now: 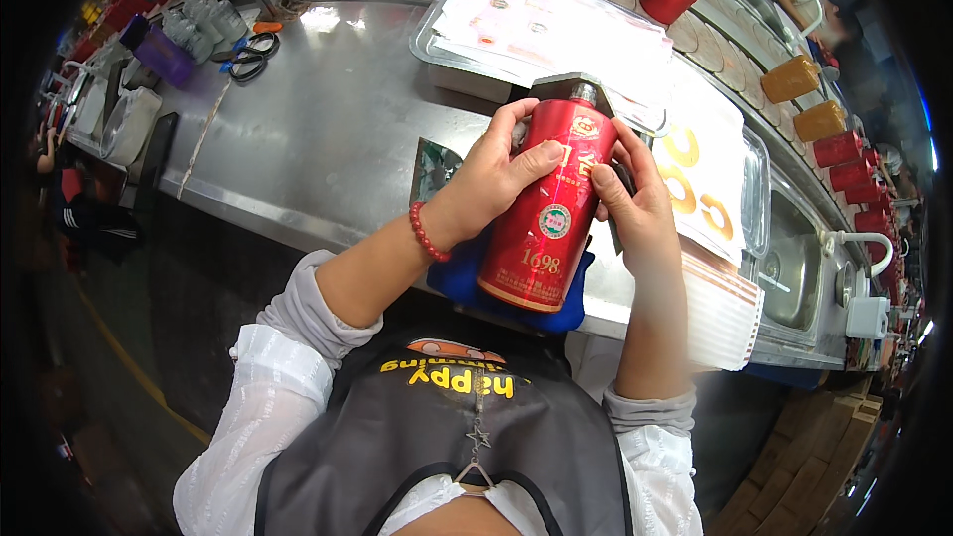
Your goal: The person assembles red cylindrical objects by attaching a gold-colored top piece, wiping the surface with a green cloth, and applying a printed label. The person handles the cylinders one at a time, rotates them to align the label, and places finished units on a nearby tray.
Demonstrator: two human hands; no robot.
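Observation:
A red bottle (pixel 532 238) with printed decals lies slanted between my hands, its clear neck pointing away from me. My left hand (pixel 502 164) grips the bottle's left side, thumb on its front. On the right side, the fingers and thumb of my right hand (pixel 633 186) hold the upper part. Below the bottle is a blue cloth (pixel 454 279) at the bench edge. A dark, angular object (pixel 555 80) shows partly behind the neck; I cannot tell what it is. Printed decal sheets (pixel 551 22) are piled in a metal tray (pixel 426 52) beyond the bottle.
Scissors (pixel 253 57), a purple bottle (pixel 156 52) and small clear bottles (pixel 201 26) stand or lie at the back left of the steel bench (pixel 320 119). Sheets with gold shapes (pixel 696 164) lie right, beside a sink (pixel 793 260). A conveyor (pixel 700 30) carries red and amber bottles. Another person is at far right.

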